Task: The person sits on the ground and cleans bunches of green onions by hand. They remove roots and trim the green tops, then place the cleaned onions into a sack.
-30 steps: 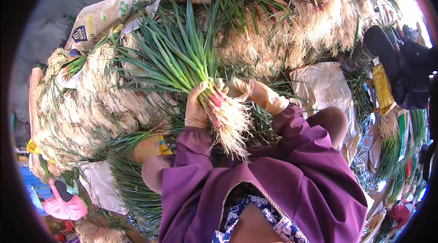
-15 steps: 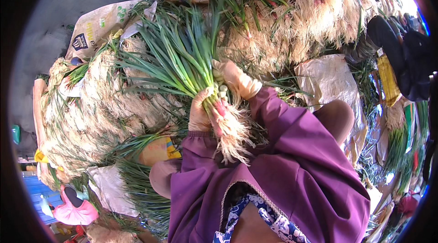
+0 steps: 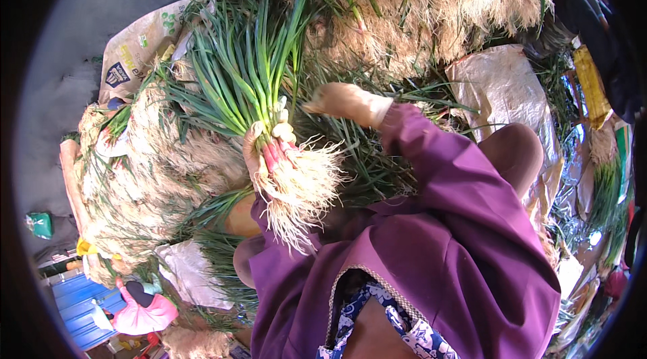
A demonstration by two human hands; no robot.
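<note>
A thick bunch of spring onions [image 3: 242, 83] is gripped in my left hand [image 3: 253, 153], which wears a pale glove. Its fingers wrap round the bunch just above the reddish bulbs. The long green leaves fan up and to the left, while the pale roots [image 3: 300, 180] hang toward my lap. My right hand [image 3: 347, 103], also gloved, is apart from the bunch, a little to its right, above loose green leaves [image 3: 371, 150]. Its fingertips point left and are blurred, so their closing does not show clearly.
Large piles of spring onions with roots outward lie at the left [image 3: 155, 177] and far side [image 3: 431, 22]. A pale sack [image 3: 499, 89] lies to the right, a printed sack [image 3: 138, 49] at the far left. A person in pink [image 3: 145, 312] is at lower left.
My right hand has left the bunch and moved slightly away from it. My left hand has carried the bunch a little to the left, turning the roots more into view.
</note>
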